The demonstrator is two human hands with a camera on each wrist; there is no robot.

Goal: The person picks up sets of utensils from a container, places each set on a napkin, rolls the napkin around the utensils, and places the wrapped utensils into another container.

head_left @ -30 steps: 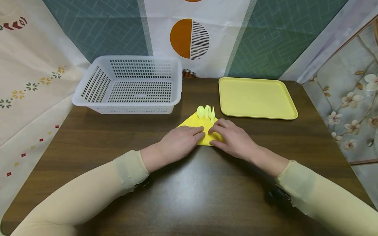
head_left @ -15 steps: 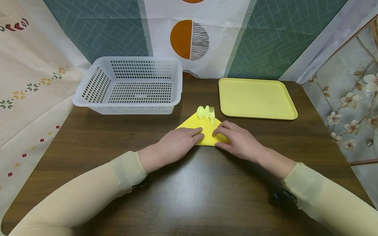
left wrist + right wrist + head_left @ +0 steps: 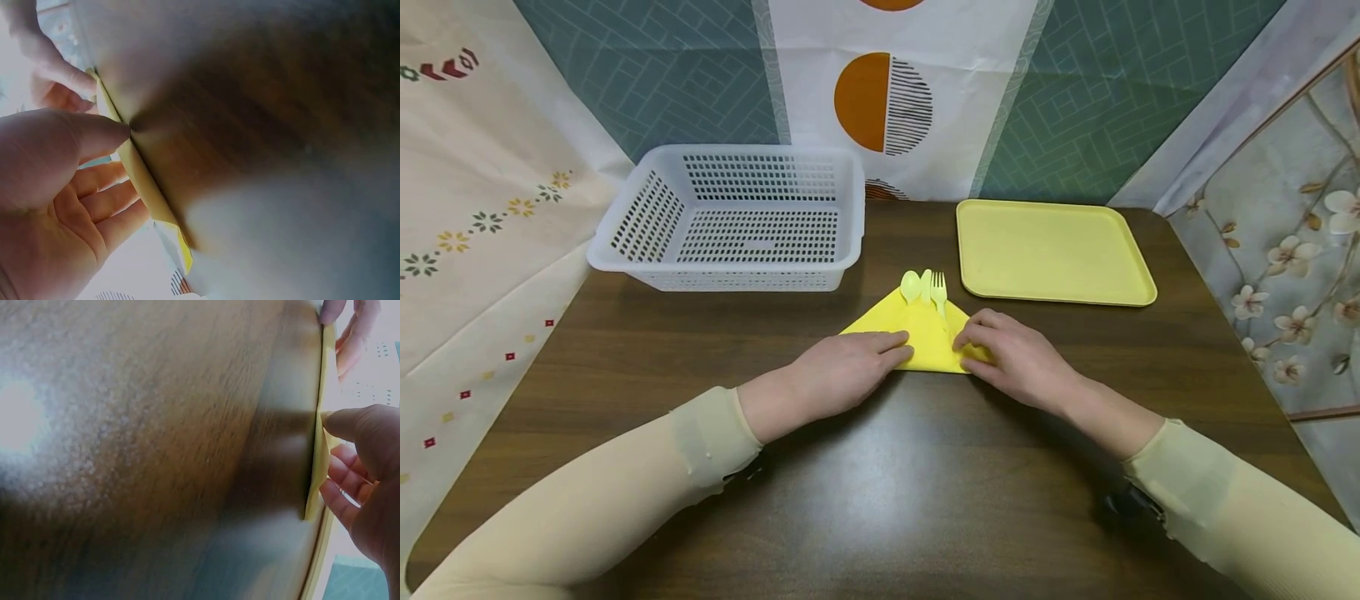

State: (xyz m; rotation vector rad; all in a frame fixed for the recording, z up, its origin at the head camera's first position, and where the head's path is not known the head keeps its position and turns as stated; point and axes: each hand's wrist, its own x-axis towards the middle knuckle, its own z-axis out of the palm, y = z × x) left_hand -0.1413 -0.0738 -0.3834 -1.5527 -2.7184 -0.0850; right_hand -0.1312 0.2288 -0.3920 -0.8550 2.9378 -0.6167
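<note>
A yellow folded napkin (image 3: 931,343) lies on the brown table, roughly triangular with its straight edge nearest me. From its top poke the heads of a pale yellow spoon (image 3: 911,286), knife (image 3: 927,283) and fork (image 3: 939,292); their lower parts are hidden under the cloth. My left hand (image 3: 850,371) rests on the napkin's left side with fingers extended. On the right side, my right hand (image 3: 1018,357) touches the cloth with bent fingertips, thumb apart from the index. Both wrist views show the napkin edge (image 3: 147,187) low against the tabletop, thumb tips right at it.
A white perforated basket (image 3: 748,279) stands at the back left. To the back right lies a shallow yellow tray (image 3: 1052,250), just beyond the right hand. Patterned cloths (image 3: 887,100) hang behind the table and along both sides.
Both hands have slid apart along the napkin, the left leftward and the right rightward, so more of its middle shows. The cutlery has stayed in place.
</note>
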